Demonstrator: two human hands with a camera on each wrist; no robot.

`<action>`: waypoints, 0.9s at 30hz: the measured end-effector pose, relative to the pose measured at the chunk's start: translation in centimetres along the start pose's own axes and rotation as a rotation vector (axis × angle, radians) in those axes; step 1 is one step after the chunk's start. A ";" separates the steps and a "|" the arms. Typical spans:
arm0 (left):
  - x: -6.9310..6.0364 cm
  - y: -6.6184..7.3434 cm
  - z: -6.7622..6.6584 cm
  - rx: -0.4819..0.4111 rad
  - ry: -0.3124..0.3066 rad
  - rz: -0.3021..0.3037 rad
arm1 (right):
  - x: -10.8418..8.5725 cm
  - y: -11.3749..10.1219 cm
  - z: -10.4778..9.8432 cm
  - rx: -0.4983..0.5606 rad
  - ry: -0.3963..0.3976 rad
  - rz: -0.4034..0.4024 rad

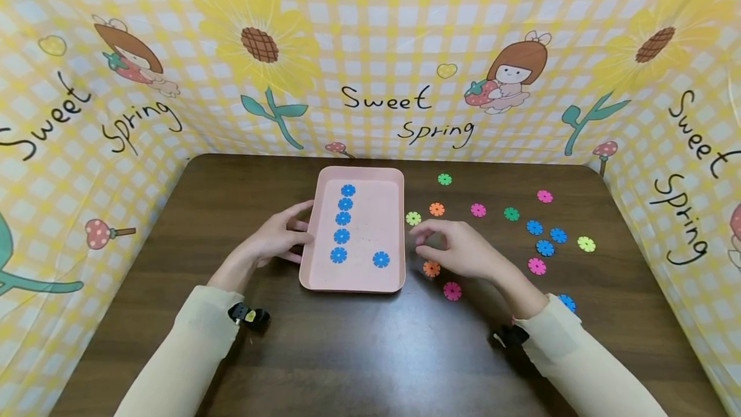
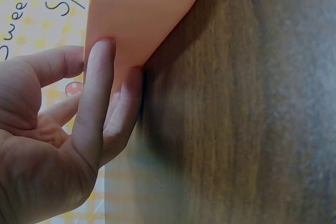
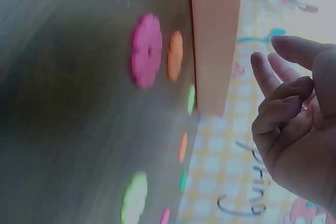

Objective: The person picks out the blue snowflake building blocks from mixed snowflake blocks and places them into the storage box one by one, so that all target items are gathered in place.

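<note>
A pink tray [image 1: 388, 211] lies on the table, with a column of several blue flower-shaped discs [image 1: 343, 218] along its left side. One more blue disc [image 1: 381, 259] sits in its lower right part. My left hand [image 1: 276, 235] touches the tray's left side; in the left wrist view its fingers [image 2: 97, 87] lie fairly straight against the outer wall. Just off the tray's right edge hovers my right hand [image 1: 460, 248], fingers loosely bent. The right wrist view shows a gap between thumb and fingers [image 3: 281, 108], with nothing held.
Loose discs lie right of the tray: orange [image 1: 431, 268], pink [image 1: 452, 291], pale green [image 1: 413, 218], dark green [image 1: 511, 213] and a blue group [image 1: 545, 248]. A yellow checked cloth [image 1: 393, 37] stands around the table's back and sides.
</note>
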State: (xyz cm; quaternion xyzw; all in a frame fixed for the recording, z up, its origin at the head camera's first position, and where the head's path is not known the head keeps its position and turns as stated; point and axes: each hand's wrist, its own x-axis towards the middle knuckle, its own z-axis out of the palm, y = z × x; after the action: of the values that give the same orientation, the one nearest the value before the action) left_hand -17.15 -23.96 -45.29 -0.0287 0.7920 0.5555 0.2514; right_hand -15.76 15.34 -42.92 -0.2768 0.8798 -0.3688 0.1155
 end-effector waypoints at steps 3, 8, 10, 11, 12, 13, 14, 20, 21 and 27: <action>0.0 0.0 0.0 0.003 0.008 -0.006 | -1.0 0.6 -1.1 0.008 0.038 0.013; 0.0 0.0 -0.1 -0.003 0.009 -0.008 | -2.8 2.1 -2.8 -0.006 0.086 0.052; 0.0 0.0 -0.1 0.000 0.008 -0.004 | -3.5 2.8 -3.6 -0.017 0.102 0.074; 0.0 0.1 -0.1 0.001 0.011 -0.005 | -3.8 3.2 -3.9 -0.019 0.111 0.085; 0.0 0.1 -0.1 0.001 0.011 -0.003 | -4.1 3.6 -4.3 -0.022 0.118 0.099; 0.0 0.1 -0.1 0.001 0.010 -0.002 | -4.4 4.0 -4.6 -0.026 0.124 0.115; 0.0 0.1 -0.1 0.001 0.009 -0.001 | -4.8 4.4 -5.0 -0.029 0.129 0.131; -0.1 0.0 -0.1 -0.011 -0.001 0.005 | -6.7 7.1 -7.0 -0.061 0.194 0.219; -0.1 0.0 -0.1 -0.013 -0.002 0.006 | -7.0 7.6 -7.3 -0.073 0.211 0.232; -0.1 0.1 -0.1 -0.011 -0.004 0.009 | -8.9 10.4 -8.9 -0.134 0.266 0.324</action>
State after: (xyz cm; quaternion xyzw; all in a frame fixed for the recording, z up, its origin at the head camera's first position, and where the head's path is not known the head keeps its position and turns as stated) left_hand -17.15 -24.04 -45.16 -0.0254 0.7885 0.5612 0.2503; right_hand -16.26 31.58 -44.07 -0.0876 0.9428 -0.3194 0.0374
